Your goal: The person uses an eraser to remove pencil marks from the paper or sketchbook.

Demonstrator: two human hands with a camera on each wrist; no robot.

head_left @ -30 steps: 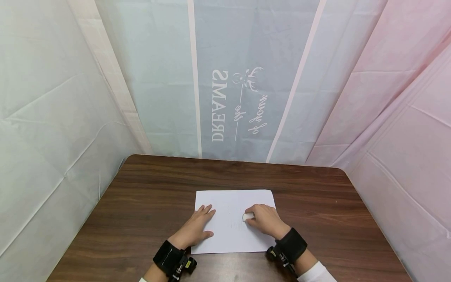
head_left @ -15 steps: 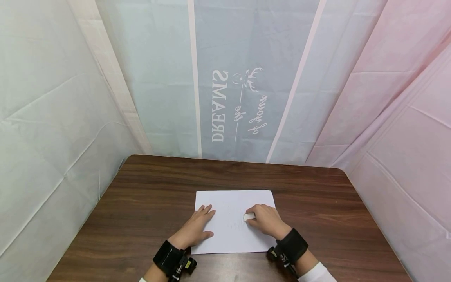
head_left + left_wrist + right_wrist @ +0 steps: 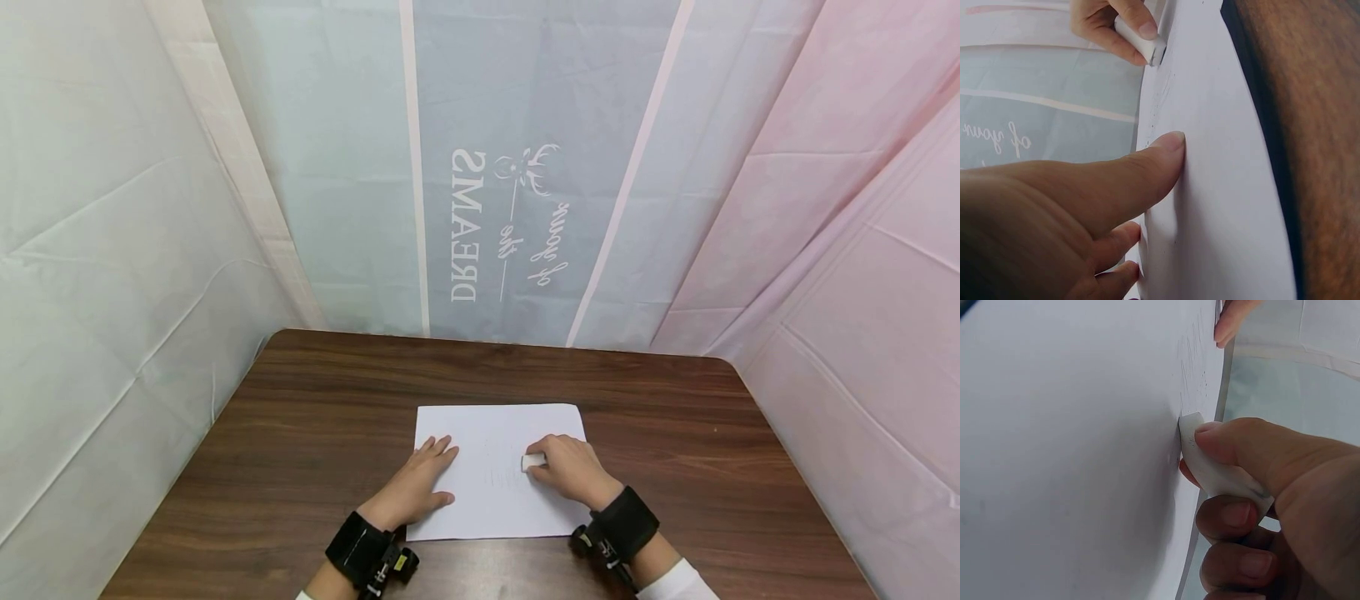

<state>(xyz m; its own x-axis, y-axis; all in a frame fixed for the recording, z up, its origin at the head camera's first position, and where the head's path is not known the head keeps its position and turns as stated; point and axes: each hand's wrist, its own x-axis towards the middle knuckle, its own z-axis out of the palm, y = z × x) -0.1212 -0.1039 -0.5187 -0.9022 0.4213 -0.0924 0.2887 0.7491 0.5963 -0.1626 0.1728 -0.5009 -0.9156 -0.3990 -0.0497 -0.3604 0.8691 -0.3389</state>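
Observation:
A white sheet of paper (image 3: pixel 480 508) lies on the wooden table, with faint dark pencil-like strokes near its middle. My right hand (image 3: pixel 573 471) pinches a white eraser (image 3: pixel 533 462) between thumb and fingers, its end right at the paper. In the right wrist view the eraser (image 3: pixel 1216 469) shows dark smudges, and thin strokes run on the sheet just beyond its tip. My left hand (image 3: pixel 412 483) rests with fingers spread on the paper's left side. The left wrist view shows its thumb (image 3: pixel 1163 150) lying along the sheet.
The dark brown wooden table (image 3: pixel 315 433) stretches around the paper on all sides. A printed fabric curtain (image 3: pixel 360 167) hangs behind the far table edge, with pale cloth at left and right. Black straps with small cameras (image 3: pixel 624 523) sit on both wrists.
My right hand has slid very slightly to the right with the eraser over the paper. My left hand and the sheet have stayed in place.

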